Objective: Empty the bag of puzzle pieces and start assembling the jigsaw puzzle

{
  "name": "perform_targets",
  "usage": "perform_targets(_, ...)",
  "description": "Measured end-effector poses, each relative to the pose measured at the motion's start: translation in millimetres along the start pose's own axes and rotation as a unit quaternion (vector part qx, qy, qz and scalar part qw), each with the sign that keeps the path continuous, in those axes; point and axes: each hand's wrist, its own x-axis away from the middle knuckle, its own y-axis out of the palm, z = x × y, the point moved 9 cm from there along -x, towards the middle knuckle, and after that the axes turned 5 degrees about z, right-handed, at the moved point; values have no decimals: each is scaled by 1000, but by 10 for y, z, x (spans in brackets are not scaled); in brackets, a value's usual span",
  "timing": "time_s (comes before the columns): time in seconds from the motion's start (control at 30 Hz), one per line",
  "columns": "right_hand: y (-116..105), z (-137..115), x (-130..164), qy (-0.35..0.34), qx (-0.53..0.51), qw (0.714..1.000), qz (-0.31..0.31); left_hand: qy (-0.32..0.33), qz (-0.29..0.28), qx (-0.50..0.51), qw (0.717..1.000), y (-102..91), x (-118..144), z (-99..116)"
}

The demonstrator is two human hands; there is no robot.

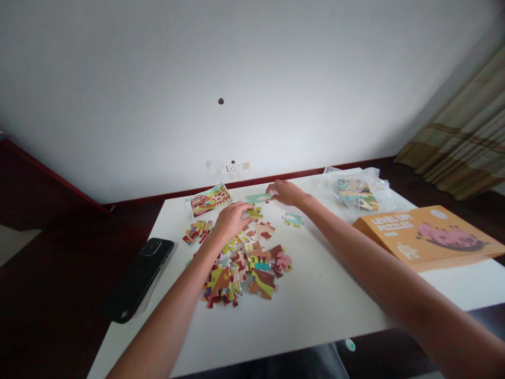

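Note:
My left hand (232, 218) is at the far side of a heap of jigsaw pieces (236, 263), thumb and index finger around the edges of a green puzzle piece (256, 212). My right hand (287, 192) reaches to the far edge of the table, fingers bent down at the right end of a pale blue strip of puzzle pieces (256, 198); its fingertips are partly hidden. Another blue-and-green piece (293, 220) lies apart, below my right wrist. Left of my left hand are several red and yellow pieces (197, 231). A farm picture card (210, 201) lies behind them.
On the white table (307, 305), a black phone (144, 276) juts over the left edge. An orange puzzle box (430, 237) is at the right, under a clear bag of pieces (355, 190) farther back. A wall (252, 105) rises behind the table.

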Motion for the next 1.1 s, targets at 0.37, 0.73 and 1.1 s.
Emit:
perform_targets(0.37, 153, -38, -32, 33, -37, 995, 91, 21, 7, -27, 999, 64, -219, 39)
perform_targets(0.73, 191, 12, -19, 47, -63, 989, 126, -1, 5, 24, 1000, 7, -104, -226)
perform_targets(1.1, 160, -21, 24, 58, -64, 987, 139, 15, 19, -10, 1000, 67, -85, -205)
